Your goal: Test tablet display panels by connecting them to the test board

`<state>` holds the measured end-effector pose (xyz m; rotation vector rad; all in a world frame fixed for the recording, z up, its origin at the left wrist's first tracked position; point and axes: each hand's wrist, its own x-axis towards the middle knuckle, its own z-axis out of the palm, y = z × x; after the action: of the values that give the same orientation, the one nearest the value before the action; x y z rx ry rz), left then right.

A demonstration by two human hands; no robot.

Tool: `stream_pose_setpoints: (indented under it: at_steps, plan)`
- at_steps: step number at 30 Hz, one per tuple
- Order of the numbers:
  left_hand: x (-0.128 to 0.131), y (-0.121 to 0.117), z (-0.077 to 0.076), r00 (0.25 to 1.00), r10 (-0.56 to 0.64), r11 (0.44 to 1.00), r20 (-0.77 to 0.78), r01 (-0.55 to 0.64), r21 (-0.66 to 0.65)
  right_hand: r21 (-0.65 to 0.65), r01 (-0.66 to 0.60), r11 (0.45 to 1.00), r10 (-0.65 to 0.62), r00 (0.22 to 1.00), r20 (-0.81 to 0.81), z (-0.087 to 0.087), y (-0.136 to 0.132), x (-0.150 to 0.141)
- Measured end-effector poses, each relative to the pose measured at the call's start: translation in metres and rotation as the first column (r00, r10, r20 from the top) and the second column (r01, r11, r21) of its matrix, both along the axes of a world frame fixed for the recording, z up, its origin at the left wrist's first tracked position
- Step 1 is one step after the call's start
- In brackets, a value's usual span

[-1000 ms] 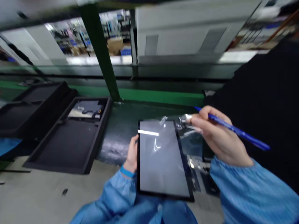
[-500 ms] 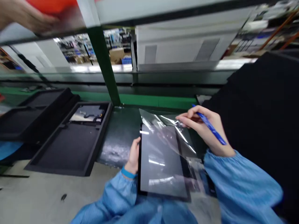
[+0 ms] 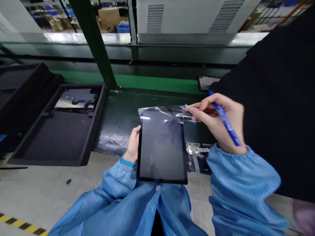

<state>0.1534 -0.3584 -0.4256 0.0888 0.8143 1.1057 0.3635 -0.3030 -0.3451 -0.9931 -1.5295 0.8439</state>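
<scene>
At the left, piled up, big black trays. Near them on the floor, at the bottom left, yellow and black tape. Next, to the right of the pile, on the dark green bench top, a black open tray in two parts. In its far part, a flat shiny piece with a dark, bendy strip on top. In its near part, just bare black floor. Behind this tray, a leaning green post, and far past that, a brown box beside a blue basket.

In the middle, left hand holding the left side of a flat black-edged screen, with thumb at the edge and other fingers mostly hidden. On the wrist, a blue band. Over the far end of the screen, thin, clear film, shiny and wrinkled. At its far right corner, right hand pinching the film with fingertips close together. Also in the right hand, a blue pen, tilted.

Right of the screen, partly under the right sleeve, an open flat part with silver bits. Farther back, a small flat piece. At the far right, big black sheets.
</scene>
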Motion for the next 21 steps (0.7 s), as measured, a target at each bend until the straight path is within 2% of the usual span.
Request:
stream_pose_setpoints:
  at_steps: [3,5,7,11,14,17,21]
  plan:
    - [0.0,0.003,-0.004,0.998,0.053,0.998,-0.016,-0.054,-0.02,0.111,-0.028,0.993,0.046,0.985,-0.164,0.029,-0.018,0.0]
    - [0.001,0.004,-0.006,0.996,0.085,0.996,-0.028,-0.086,-0.027,0.193,-0.026,0.981,0.08,0.956,-0.281,0.035,-0.017,0.0]
    - [0.001,0.004,-0.006,0.991,0.125,0.991,-0.037,-0.126,-0.032,0.165,-0.018,0.986,0.066,0.955,-0.288,0.026,-0.008,-0.002]
    - [0.0,0.002,-0.005,0.989,0.138,0.985,-0.045,-0.142,-0.096,-0.02,0.049,0.999,-0.05,0.996,-0.077,-0.017,0.013,-0.007]
    - [-0.001,0.0,-0.002,0.992,0.12,0.987,-0.044,-0.124,-0.1,-0.031,0.089,0.996,-0.088,0.996,0.013,-0.041,0.018,-0.008]
    - [-0.001,-0.001,0.0,0.993,0.1,0.992,-0.061,-0.104,-0.068,-0.007,0.096,0.995,-0.095,0.993,0.069,-0.049,0.017,-0.007]
    - [-0.001,-0.002,0.001,0.996,0.048,0.997,-0.073,-0.052,-0.055,0.033,0.108,0.994,-0.111,0.989,0.099,-0.051,0.017,-0.004]
